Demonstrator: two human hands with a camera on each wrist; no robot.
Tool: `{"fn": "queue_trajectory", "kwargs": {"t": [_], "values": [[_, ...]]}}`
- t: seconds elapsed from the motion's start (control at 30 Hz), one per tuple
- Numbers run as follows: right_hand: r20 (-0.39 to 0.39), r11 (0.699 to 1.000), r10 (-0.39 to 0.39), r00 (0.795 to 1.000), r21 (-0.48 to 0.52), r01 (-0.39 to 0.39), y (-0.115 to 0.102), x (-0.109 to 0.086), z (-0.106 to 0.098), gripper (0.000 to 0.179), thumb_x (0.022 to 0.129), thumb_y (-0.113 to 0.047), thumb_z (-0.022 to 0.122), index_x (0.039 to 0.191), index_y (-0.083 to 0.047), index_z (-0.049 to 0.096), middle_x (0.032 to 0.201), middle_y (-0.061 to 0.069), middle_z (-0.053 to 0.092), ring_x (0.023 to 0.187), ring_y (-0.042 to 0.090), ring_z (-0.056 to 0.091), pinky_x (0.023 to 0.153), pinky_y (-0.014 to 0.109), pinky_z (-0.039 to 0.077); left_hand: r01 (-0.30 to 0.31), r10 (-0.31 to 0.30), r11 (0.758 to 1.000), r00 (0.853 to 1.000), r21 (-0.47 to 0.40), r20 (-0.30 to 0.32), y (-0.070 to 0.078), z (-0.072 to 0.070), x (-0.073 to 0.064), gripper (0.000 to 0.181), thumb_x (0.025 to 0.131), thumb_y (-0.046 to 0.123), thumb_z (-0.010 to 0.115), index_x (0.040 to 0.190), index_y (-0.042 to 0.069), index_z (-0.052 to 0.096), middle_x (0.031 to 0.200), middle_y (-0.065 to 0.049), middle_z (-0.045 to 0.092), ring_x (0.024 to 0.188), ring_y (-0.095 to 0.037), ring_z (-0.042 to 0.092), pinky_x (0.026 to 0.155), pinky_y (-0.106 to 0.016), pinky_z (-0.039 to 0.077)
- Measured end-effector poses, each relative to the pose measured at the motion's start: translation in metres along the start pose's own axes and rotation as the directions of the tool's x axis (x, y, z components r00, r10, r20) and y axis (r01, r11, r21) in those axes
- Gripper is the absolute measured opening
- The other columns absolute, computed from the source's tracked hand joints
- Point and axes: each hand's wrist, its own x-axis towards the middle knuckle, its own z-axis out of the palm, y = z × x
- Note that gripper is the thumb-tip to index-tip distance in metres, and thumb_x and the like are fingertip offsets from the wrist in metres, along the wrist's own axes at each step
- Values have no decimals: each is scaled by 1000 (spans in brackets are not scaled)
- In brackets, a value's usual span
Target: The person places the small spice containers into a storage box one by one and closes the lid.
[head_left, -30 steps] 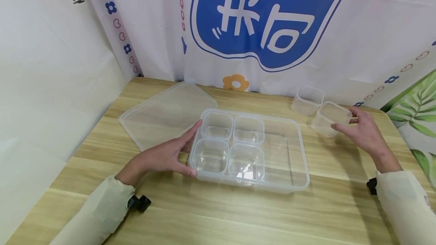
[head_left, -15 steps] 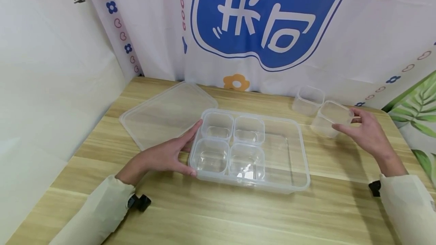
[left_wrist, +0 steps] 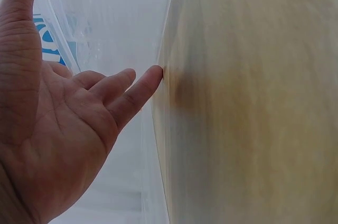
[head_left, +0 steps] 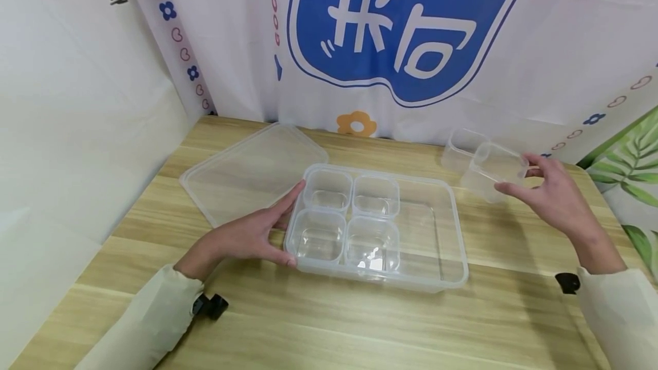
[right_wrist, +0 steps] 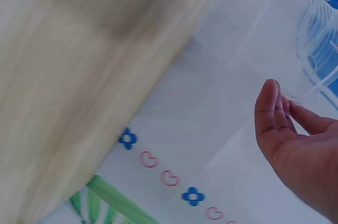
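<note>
A large clear rectangular plastic container (head_left: 418,233) stands on the table, with several small square clear cups (head_left: 321,236) filling its left part. My left hand (head_left: 252,233) rests against its left end, thumb at the near corner and forefinger along the side. In the left wrist view, the fingers (left_wrist: 138,94) look fairly straight against the clear wall. At the right, my right hand (head_left: 555,201) pinches a small clear cup (head_left: 490,179) by its right side, between thumb and fingers. The cup is tilted and overlaps another small cup (head_left: 454,156) behind it.
A clear flat lid (head_left: 252,170) lies on the wooden table (head_left: 329,330) behind my left hand. A white printed cloth (head_left: 236,44) hangs at the table's back edge. Green leaf print (head_left: 634,159) shows at the right.
My right hand has tipped the small cup and shifted it slightly up and to the left. My left hand, the large container and the lid have stayed put.
</note>
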Motion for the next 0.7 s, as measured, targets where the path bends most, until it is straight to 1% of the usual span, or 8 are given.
{"fn": "queue_trajectory", "kwargs": {"t": [0.1,0.2,0.3,0.33,0.37,0.43,0.5,0.7], "values": [[-5,999,-32,999,-2,32,-10,-2,-3,99,92,-44,78,160,5,26,150,35,30,128,51,43,88,62,41,-3,3,1000,1000,-5,4,1,0,0,139,78,29,94,164,31,-15,170,-12,3,141,-26,42,109,-39,42],[-13,998,-65,998,2,65,-19,-4,-5,98,89,-41,82,159,4,29,149,33,32,126,50,46,85,41,45,-2,2,1000,1000,-6,3,0,0,0,139,78,29,94,164,31,-14,170,-13,4,141,-26,43,109,-39,42],[-12,997,-75,997,13,75,-28,-7,-8,98,88,-39,83,159,3,30,149,32,33,123,50,47,76,18,40,1,-1,1000,1000,-16,7,0,0,0,138,78,29,93,164,32,-15,170,-16,6,138,-27,47,108,-40,42],[-7,997,-73,997,22,74,-31,-8,-8,98,89,-39,83,160,2,29,150,32,32,122,50,48,72,13,38,2,-2,1000,1000,-19,8,0,0,0,138,79,29,93,164,32,-15,170,-16,7,137,-27,48,108,-40,42],[-1,997,-70,998,31,70,-33,-9,-9,98,89,-39,83,161,1,28,150,32,32,121,51,49,71,10,38,2,-2,1000,1000,-24,10,0,0,0,138,79,29,93,164,33,-15,170,-16,7,137,-28,49,108,-41,43],[11,997,-62,998,53,62,-38,-11,-11,98,90,-39,81,162,-3,26,152,31,30,118,51,51,69,7,39,2,-1,1000,1000,-29,10,0,1,0,137,79,29,93,164,33,-15,170,-16,8,136,-28,49,108,-41,43],[21,996,-57,998,76,55,-42,-13,-12,96,91,-38,80,164,-6,25,153,29,29,116,51,52,68,7,41,3,-3,999,1000,-35,10,0,0,0,137,79,28,93,164,34,-15,170,-16,8,137,-28,49,108,-41,43],[32,990,-83,996,119,78,-52,-18,-13,89,92,-33,80,163,-12,30,152,22,33,113,45,56,68,12,47,-6,7,999,1000,-39,11,-1,0,1,137,79,28,93,164,34,-15,170,-15,6,140,-28,45,108,-42,42]]}}
